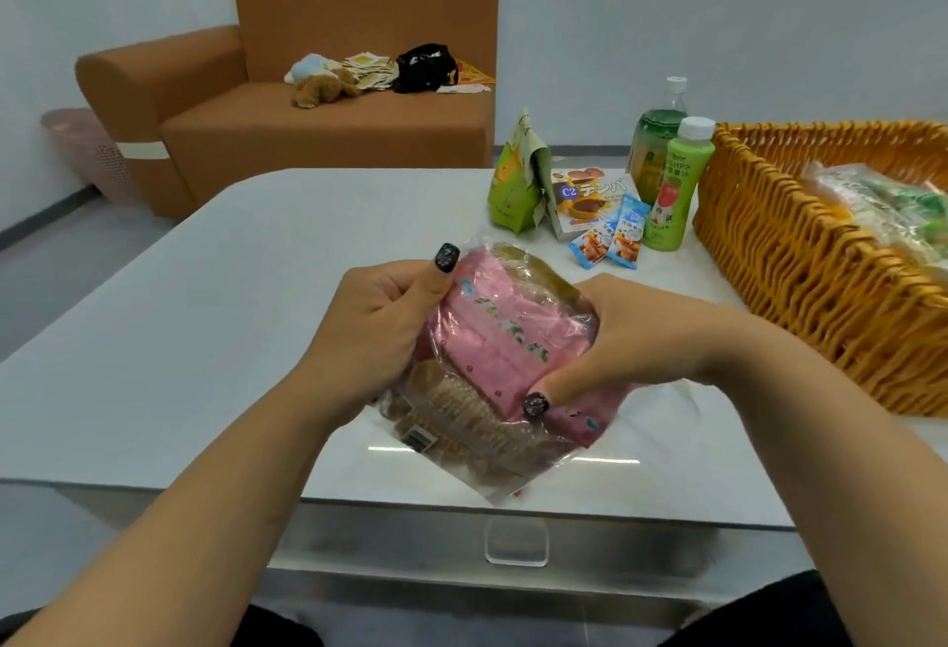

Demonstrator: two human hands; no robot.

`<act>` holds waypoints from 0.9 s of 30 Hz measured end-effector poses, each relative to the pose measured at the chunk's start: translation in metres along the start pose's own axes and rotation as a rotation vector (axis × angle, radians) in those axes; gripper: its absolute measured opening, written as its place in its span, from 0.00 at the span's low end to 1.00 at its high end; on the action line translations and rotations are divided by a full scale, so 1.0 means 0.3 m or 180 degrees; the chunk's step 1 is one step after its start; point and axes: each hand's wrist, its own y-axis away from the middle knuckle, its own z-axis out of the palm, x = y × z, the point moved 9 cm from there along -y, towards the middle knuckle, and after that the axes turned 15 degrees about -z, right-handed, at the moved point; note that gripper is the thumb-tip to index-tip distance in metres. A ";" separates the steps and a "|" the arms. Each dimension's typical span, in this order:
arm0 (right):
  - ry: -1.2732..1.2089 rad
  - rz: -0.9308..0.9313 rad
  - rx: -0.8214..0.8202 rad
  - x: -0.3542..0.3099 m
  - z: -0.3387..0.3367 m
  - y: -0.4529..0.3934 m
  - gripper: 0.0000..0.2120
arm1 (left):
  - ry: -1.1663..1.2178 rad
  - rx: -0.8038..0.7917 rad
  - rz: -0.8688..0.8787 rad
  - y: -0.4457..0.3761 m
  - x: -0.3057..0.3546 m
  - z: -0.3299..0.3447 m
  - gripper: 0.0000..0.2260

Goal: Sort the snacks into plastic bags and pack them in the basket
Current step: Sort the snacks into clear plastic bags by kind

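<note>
hands: both on one clear plastic bag (477, 384), held just above near edge of tabletop (205, 338).
L hand (379, 333): fingers curled round bag's left side, thumb up along top-left corner; looks like it's steadying the open end.
R hand (636, 338): wrapped over bag's right side, thumb pressed down on the front; prob squeezing contents flat / pushing air out before closing. Judgement only.
bag contents: pink snack packs (492, 338) on top, ridged brown biscuits (461, 415) at near end, w/ a barcode label. Bag tilted, mouth pointing far-left.
step: bag looks filled, not yet in basket. Next prob close it & move right.
basket (800, 256): orange wicker, right side of tabletop, near R hand, so short carry. Already holds at least one bagged lot, green/yellow packs (882, 205); details blurred.
unsorted, far-centre tabletop: two small blue sachets (610, 241), biscuit box (590, 200), green pouch (513, 179) standing, green juice bottle (677, 184) touching or just beside basket's left wall, taller green bottle (659, 133) behind it.
risk: thin film, slippery; biscuits may crack if squeezed hard.
far bkgd: brown sofa (328, 133) w/ plush toy, black bag, papers; pink bin (87, 153) far left.
</note>
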 end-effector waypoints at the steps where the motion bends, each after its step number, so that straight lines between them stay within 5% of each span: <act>1: -0.0037 0.0014 0.0040 0.003 -0.002 0.000 0.24 | 0.0006 0.0024 -0.0025 0.001 0.002 0.006 0.24; 17: -0.0435 -0.0175 0.1117 0.019 -0.076 0.194 0.15 | -0.0142 0.0483 0.0458 0.051 0.145 0.120 0.10; 24: -0.0180 -0.0108 0.2431 0.002 -0.415 0.459 0.09 | 0.1034 0.0754 0.0283 0.016 0.271 0.279 0.10; 27: -0.0208 -0.0161 0.3082 -0.001 -0.557 0.573 0.10 | 0.1424 0.0507 -0.0186 -0.072 0.270 0.455 0.11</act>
